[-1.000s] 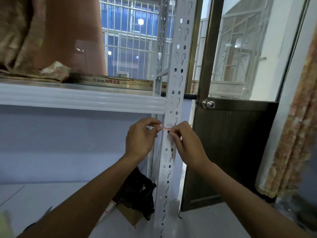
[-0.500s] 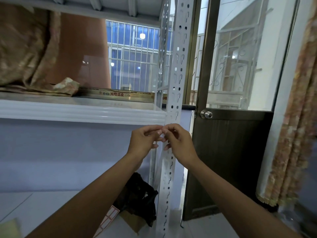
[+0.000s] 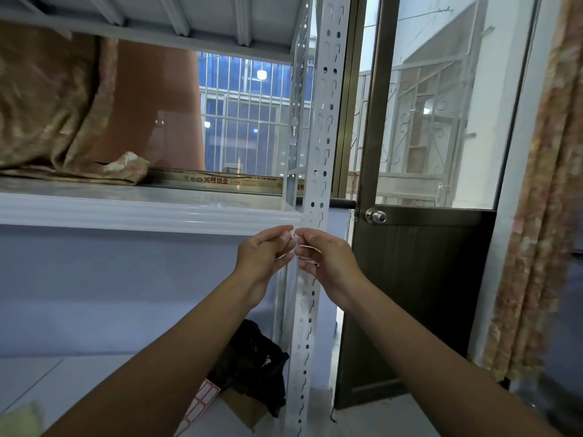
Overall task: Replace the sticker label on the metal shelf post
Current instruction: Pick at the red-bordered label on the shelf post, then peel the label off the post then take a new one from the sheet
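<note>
A white slotted metal shelf post [image 3: 320,137] runs from top to bottom in the middle of the view. Just in front of it, below the shelf edge, my left hand [image 3: 263,258] and my right hand [image 3: 328,263] meet fingertip to fingertip. Between them they pinch a small white sticker label [image 3: 296,239] with a reddish edge; most of it is hidden by the fingers. The label is off the post. A sheet of red-bordered blank stickers [image 3: 198,405] lies on the lower shelf by my left forearm.
A white shelf board [image 3: 142,212] carries folded brown cloth [image 3: 47,121] and a long printed box [image 3: 217,181]. A black bag [image 3: 252,364] sits on cardboard below. To the right are a dark door with a round knob [image 3: 375,216] and a patterned curtain [image 3: 536,216].
The label was on the post under my fingers one second ago; now it is off the post and pinched between both hands. The camera has tilted upward.
</note>
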